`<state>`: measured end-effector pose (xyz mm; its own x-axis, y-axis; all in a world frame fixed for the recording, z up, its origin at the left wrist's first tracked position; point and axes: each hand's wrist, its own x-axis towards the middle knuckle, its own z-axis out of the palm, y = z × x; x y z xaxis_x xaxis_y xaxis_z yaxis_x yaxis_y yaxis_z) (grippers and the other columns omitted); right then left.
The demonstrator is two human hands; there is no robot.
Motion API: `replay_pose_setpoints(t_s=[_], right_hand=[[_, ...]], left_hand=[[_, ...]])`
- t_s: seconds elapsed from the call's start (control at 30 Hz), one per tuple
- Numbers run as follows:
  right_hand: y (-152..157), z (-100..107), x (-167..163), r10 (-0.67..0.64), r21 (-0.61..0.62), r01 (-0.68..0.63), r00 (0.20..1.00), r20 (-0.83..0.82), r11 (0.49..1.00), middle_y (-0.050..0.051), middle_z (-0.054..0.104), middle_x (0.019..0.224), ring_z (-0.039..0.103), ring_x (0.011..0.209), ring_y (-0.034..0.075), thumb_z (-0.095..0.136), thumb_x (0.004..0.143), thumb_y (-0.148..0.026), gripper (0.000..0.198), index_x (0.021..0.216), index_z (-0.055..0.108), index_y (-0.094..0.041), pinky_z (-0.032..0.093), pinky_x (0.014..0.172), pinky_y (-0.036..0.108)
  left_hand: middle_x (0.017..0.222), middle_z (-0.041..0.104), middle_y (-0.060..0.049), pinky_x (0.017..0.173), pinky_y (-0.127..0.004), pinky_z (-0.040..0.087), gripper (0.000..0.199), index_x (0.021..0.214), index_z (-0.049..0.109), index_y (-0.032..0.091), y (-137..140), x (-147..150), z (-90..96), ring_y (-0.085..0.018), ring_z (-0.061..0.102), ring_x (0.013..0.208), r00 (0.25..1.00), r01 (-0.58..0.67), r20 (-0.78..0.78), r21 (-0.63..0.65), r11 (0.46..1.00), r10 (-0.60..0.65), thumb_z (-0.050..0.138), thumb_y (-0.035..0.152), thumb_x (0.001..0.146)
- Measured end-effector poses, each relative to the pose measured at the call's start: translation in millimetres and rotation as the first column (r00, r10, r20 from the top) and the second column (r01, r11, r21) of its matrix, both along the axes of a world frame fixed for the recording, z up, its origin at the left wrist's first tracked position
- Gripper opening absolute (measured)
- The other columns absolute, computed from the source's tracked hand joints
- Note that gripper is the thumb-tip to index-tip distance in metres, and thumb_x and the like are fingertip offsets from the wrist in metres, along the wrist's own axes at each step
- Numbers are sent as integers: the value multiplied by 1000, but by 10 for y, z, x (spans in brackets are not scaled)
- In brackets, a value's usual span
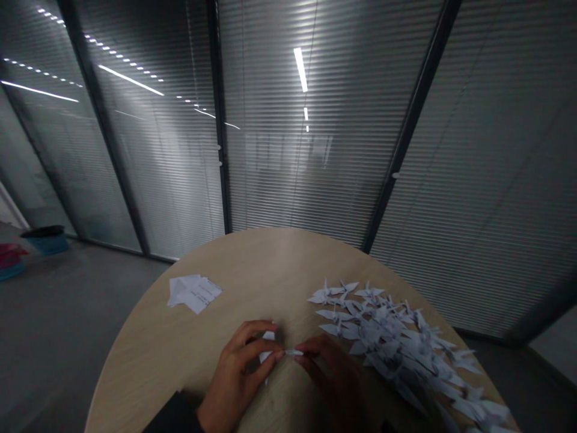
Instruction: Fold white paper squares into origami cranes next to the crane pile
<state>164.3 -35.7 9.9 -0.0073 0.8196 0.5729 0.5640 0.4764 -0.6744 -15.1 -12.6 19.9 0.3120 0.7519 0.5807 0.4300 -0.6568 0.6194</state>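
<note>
Low over the near middle of the table, a small folded white paper is held between my two hands. My left hand pinches it with thumb and fingers, and part of the paper shows behind those fingers. From the other side, the fingertips of my right hand close on a narrow folded end of the same paper. Shadow darkens most of my right hand. Right beside it spreads a heap of white folded paper cranes.
The round wooden table stands before a glass wall with blinds. Several white paper sheets, some with print, lie on its left side. On the floor at far left are a blue bin and a red and blue object.
</note>
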Motion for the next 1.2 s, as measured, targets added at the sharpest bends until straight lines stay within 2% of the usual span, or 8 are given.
replay_pose_setpoints(t_s=[0.23, 0.4, 0.6, 0.67, 0.8, 0.9, 1.0, 1.2], right_hand=[[-10, 46, 11, 18, -22, -20, 998, -66, 1000, 0, 66, 68, 65, 65, 15, 45, 86, -55, 40, 70, 62, -23, 52, 65, 23], [14, 31, 15, 50, -69, -56, 994, -93, 996, -1, 67, 71, 66, 69, 15, 51, 84, -52, 34, 72, 63, -22, 52, 66, 22], [2, 7, 5, 136, 49, -135, 990, -31, 990, 0, 68, 71, 66, 67, 13, 43, 90, -47, 36, 75, 65, -22, 53, 65, 21], [-15, 20, 18, 84, 38, -83, 996, -29, 996, 0, 68, 70, 66, 66, 13, 42, 91, -46, 36, 74, 65, -23, 53, 65, 22], [-28, 61, 67, -60, -39, 58, 995, -73, 998, 1, 69, 72, 67, 71, 18, 47, 87, -47, 33, 73, 65, -24, 52, 68, 26], [-12, 85, 96, -97, -117, 83, 988, -119, 990, 2, 70, 75, 66, 75, 19, 51, 85, -41, 24, 75, 65, -24, 52, 70, 26], [14, 90, 97, -108, -129, 88, 981, -160, 988, 2, 71, 74, 67, 73, 20, 54, 82, -38, 20, 75, 66, -24, 52, 67, 26], [22, 51, 54, -43, -126, 26, 990, -135, 992, 2, 71, 83, 66, 80, 20, 60, 78, -42, 21, 83, 68, -23, 52, 72, 25]], left_hand=[[105, 63, -7, 82, -37, 53, 12, 85, 70, 24, -5, -1, 7, -21, 60, 99, 1000, 17, -5, -15, 1000, -17, 58, 22, 84], [104, 64, -7, 83, -37, 52, 12, 86, 70, 24, -3, -1, 6, -21, 60, 99, 1000, 18, -11, 0, 1000, -18, 58, 21, 84], [105, 65, -7, 82, -36, 53, 12, 86, 70, 25, -22, 4, -4, -21, 62, 97, 998, 59, 9, -25, 998, -58, 59, 22, 83], [107, 65, -6, 83, -37, 53, 16, 95, 69, 28, -18, -3, -3, -21, 61, 98, 996, 75, 41, -53, 996, -73, 62, 26, 81], [111, 64, -6, 84, -37, 53, 42, 112, 61, 31, 23, -24, -7, -24, 59, 104, 984, 61, 175, -125, 990, -39, 72, 33, 71], [108, 64, -7, 73, -33, 56, 39, 106, 65, 28, 65, -31, -12, -22, 64, 91, 951, 71, 310, -196, 978, -7, 73, 35, 69], [97, 68, -7, 68, -31, 56, 27, 94, 72, 25, 90, -32, 4, -20, 66, 77, 928, 71, 372, -249, 966, 28, 72, 36, 70], [82, 72, -6, 69, -29, 54, 17, 80, 76, 25, 82, -31, 38, -21, 67, 79, 926, 67, 376, -246, 967, 32, 70, 39, 71]])
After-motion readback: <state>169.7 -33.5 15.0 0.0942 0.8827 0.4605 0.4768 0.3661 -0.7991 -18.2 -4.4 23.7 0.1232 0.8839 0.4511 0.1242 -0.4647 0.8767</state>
